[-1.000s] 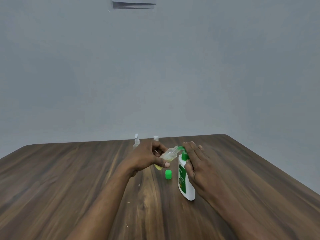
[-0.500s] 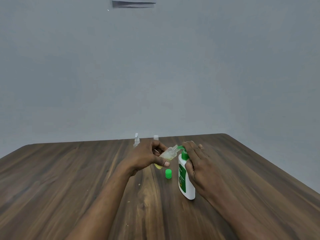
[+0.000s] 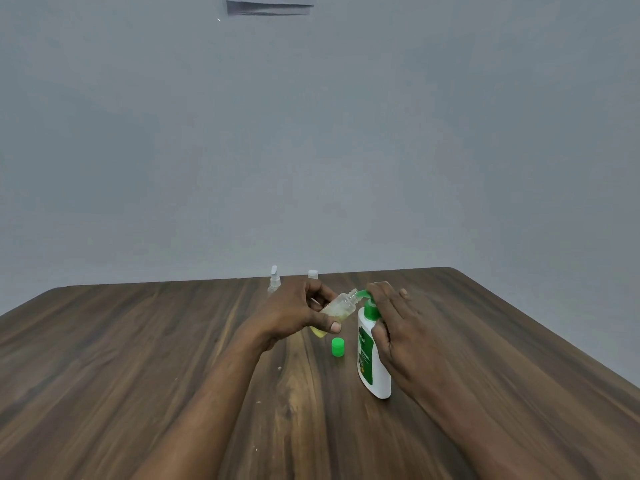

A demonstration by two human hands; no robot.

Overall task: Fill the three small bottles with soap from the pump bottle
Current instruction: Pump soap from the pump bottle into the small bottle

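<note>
Three small bottles are out here, and one small bottle [image 3: 337, 308], clear plastic, is up off the desk [image 3: 138, 358], tipped over with its open neck right at the green spout of the single pump bottle [image 3: 374, 355]. There's yellowish soap in its lower end. The left grip [image 3: 294, 313] is clamped round it, thumb across the front and fingers behind. The right grip [image 3: 398, 327] is closed on the pump bottle just to the right, fingers over the pump head and thumb against the white shoulder. That bottle stands on the wood. One green cap [image 3: 338, 347] stands between the two grips. The other two, a spray-top bottle [image 3: 274, 284] and a white-capped bottle [image 3: 312, 274], stand near the far edge, partly hidden behind the left grip.
</note>
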